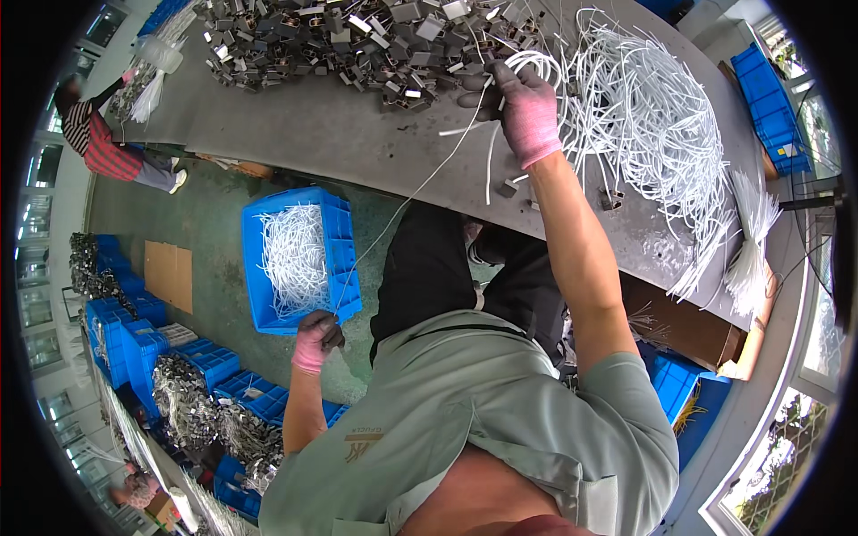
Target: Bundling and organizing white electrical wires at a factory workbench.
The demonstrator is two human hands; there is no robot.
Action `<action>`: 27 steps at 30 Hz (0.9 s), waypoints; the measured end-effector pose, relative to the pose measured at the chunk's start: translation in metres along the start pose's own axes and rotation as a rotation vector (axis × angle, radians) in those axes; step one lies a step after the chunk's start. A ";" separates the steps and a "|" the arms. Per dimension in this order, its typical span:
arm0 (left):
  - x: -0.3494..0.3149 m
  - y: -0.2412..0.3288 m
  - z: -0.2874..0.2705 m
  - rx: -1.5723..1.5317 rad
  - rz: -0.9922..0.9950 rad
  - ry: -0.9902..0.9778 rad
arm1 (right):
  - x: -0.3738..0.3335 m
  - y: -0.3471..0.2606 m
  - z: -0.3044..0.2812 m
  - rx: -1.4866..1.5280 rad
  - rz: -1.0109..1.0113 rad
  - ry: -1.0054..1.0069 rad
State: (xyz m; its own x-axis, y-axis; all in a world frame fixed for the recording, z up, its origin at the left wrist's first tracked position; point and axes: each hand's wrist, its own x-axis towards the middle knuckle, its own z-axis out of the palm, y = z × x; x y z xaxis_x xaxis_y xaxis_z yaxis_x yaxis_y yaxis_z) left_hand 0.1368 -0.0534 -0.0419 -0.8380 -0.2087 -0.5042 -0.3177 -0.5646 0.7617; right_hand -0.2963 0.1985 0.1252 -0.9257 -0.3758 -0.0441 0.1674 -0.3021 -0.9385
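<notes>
My right hand (pixel 525 105), in a pink glove with dark grey fingers, is over the grey table with its fingers closed on white wire. Looped white wires (pixel 542 61) curl around its fingertips. From there a thin white wire (pixel 414 195) runs down over the table edge toward my left hand (pixel 319 340). That hand, gloved the same way, is closed at the near corner of a blue crate (pixel 349 268), apparently on the wire's other end; its fingertips are partly hidden. Many short white wires (pixel 295 259) lie inside the crate.
Small dark metal-cased parts (pixel 357 45) are heaped on the table (pixel 313 125)'s far side. A large tangle of white wires (pixel 652 116) covers its right. Blue crates (pixel 206 362) and piled parts line the lower left. A co-worker (pixel 103 138) stands at the far left.
</notes>
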 end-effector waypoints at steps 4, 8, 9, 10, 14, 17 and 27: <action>0.005 0.003 0.013 0.012 0.001 0.055 | -0.006 -0.006 -0.006 -0.064 0.012 0.025; 0.018 0.005 0.025 0.003 0.026 0.002 | -0.014 -0.012 -0.020 0.074 0.099 -0.114; 0.020 0.008 0.033 0.004 0.033 0.022 | -0.021 -0.017 -0.022 0.145 0.103 -0.159; 0.022 0.011 0.043 0.004 0.040 0.041 | -0.028 -0.020 -0.025 0.216 0.107 -0.205; 0.033 0.027 0.096 0.056 0.075 0.052 | -0.060 -0.013 -0.031 0.214 0.107 -0.235; 0.044 0.033 0.123 -0.007 0.001 0.094 | -0.086 -0.005 -0.023 -0.022 0.071 -0.251; 0.094 0.047 0.173 0.598 -0.045 -0.151 | -0.070 -0.068 -0.073 -0.319 -0.272 0.136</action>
State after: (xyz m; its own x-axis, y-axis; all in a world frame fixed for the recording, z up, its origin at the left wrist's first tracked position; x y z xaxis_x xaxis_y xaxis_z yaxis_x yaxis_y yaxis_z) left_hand -0.0342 0.0383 0.0171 -0.8578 -0.0555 -0.5111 -0.5110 -0.0154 0.8594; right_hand -0.2680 0.3098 0.1674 -0.9614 -0.1949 0.1944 -0.1819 -0.0800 -0.9800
